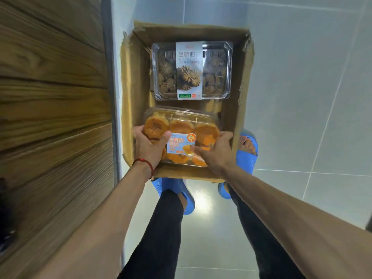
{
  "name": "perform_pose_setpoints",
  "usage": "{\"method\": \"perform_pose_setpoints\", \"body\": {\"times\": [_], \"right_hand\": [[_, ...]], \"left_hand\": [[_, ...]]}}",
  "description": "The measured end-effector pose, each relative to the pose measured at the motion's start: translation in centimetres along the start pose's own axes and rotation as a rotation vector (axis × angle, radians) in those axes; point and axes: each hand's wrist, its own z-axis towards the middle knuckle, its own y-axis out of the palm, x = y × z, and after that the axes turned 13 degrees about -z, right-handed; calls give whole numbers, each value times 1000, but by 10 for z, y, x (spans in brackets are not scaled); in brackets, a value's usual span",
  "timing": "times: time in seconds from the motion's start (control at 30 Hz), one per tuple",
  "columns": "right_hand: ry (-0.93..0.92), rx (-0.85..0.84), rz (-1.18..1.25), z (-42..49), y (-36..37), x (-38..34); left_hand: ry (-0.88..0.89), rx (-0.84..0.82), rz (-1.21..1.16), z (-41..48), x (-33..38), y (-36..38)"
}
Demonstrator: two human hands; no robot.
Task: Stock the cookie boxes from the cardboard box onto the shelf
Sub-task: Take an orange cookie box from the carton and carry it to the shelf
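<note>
An open cardboard box [132, 81] lies on the floor in front of my feet. In its near half is a clear plastic box of orange cookies [181, 125] with a blue label. My left hand [150, 147] grips its left end and my right hand [213, 152] grips its right end, thumbs on the lid. In the far half lies a clear box of brown swirl cookies [189, 71] with a white label band, untouched.
A wood-grain shelf side [52, 97] rises along the left, right beside the cardboard box. Pale grey floor tiles [302, 97] stretch to the right and beyond. My feet in blue slippers [247, 156] stand at the box's near edge.
</note>
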Motion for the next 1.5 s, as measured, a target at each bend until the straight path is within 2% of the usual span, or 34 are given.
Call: {"method": "perform_pose_setpoints", "body": {"times": [0.1, 0.2, 0.33, 0.5, 0.63, 0.87, 1.0, 1.17, 1.33, 1.5], "right_hand": [[0, 34, 12, -32, -18, -2], [-6, -2, 115, -66, -36, 5], [-5, 54, 202, -144, -94, -11], [-82, 26, 351, -217, -143, -12], [-71, 126, 419, -265, -157, -8], [-103, 319, 638, -372, -178, 17], [-81, 407, 787, -441, -180, 42], [-79, 548, 943, -515, -187, 83], [-112, 640, 1056, -569, -200, 135], [-143, 735, 1130, -618, -220, 197]], "left_hand": [[6, 15, -10, -35, 29, -16], [22, 12, -7, -70, 60, -23], [30, -48, 55, -124, 103, -28], [97, -105, 98, -177, 144, -41], [122, -219, 70, -219, 170, -56], [288, -369, 189, -315, 207, -86], [432, -431, 248, -381, 218, -91], [502, -576, 332, -468, 218, -85], [531, -646, 238, -555, 206, -67], [598, -705, 240, -640, 187, -38]]}}
